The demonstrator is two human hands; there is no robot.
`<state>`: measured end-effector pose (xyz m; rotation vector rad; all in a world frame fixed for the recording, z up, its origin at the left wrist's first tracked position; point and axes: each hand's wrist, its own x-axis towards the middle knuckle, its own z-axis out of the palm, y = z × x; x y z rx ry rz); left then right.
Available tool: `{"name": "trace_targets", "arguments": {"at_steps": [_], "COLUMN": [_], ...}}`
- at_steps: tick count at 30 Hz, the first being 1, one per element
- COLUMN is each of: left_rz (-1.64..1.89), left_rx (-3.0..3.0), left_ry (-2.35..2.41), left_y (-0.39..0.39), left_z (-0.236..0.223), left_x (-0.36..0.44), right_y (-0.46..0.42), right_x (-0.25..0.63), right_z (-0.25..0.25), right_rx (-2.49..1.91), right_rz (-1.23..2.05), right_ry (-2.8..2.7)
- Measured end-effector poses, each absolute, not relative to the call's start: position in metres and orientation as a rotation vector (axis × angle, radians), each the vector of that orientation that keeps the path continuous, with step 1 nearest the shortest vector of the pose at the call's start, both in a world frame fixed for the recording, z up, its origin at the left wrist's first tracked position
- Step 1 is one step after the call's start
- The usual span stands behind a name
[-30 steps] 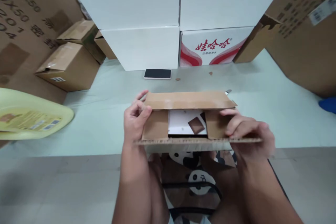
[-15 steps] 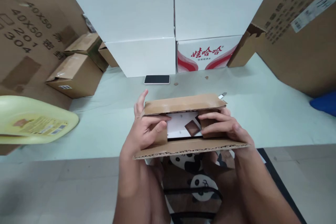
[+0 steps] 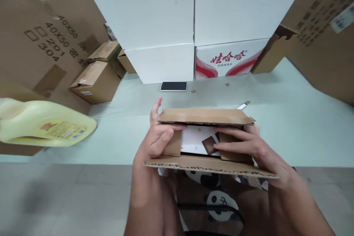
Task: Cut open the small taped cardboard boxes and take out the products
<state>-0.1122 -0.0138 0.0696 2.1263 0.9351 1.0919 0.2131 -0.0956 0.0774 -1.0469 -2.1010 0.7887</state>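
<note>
I hold a small brown cardboard box at the near edge of a pale green table, above my lap. My left hand presses the left inner flap down, with its thumb on the flap and one finger raised behind the far flap. My right hand lies with fingers stretched over the right inner flap. Between the flaps shows a white card with a brown square. The near long flap sticks out toward me.
A dark phone lies flat behind the box. A yellow jug lies on its side at the left. White cartons, a red-printed carton and brown boxes ring the table. A small metal blade lies beside the box.
Both hands moved inward and pushed the two side flaps down over the white card. The view shifted, so the jug and boxes now sit further right.
</note>
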Motion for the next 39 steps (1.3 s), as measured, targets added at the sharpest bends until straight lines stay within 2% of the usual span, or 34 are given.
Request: {"name": "trace_targets", "arguments": {"at_steps": [4, 10, 13, 18, 23, 32, 39], "left_rz": [1.096, 1.487, 1.358, 0.892, 0.833, 1.346, 1.518], "left_rx": [2.104, 2.097, 2.180, 2.361, 2.347, 1.828, 1.886], "left_ry": [0.958, 1.200, 1.096, 0.895, 0.885, 0.877, 0.889], "left_y": [-0.011, -0.014, -0.019, -0.023, -0.022, -0.023, -0.029], "left_z": [0.070, 0.069, 0.080, 0.097, 0.094, 0.073, 0.080], "left_x": [-0.110, -0.109, -0.107, -0.099, -0.099, -0.100, -0.097], "right_y": [-0.093, -0.092, -0.091, -0.088, -0.090, -0.088, -0.092], "right_x": [0.212, 0.209, 0.210, 0.213, 0.209, 0.209, 0.207], "right_z": [0.080, 0.086, 0.083, 0.073, 0.069, 0.065, 0.076], "right_rx": [-1.081, -1.124, -1.102, -1.025, -1.010, -0.989, -0.925], "right_rz": [0.846, 0.813, 0.798, 0.835, 0.866, 0.739, 0.301], "right_ry": [-2.028, -2.044, -2.017, -1.973, -1.867, -1.787, -1.383]}}
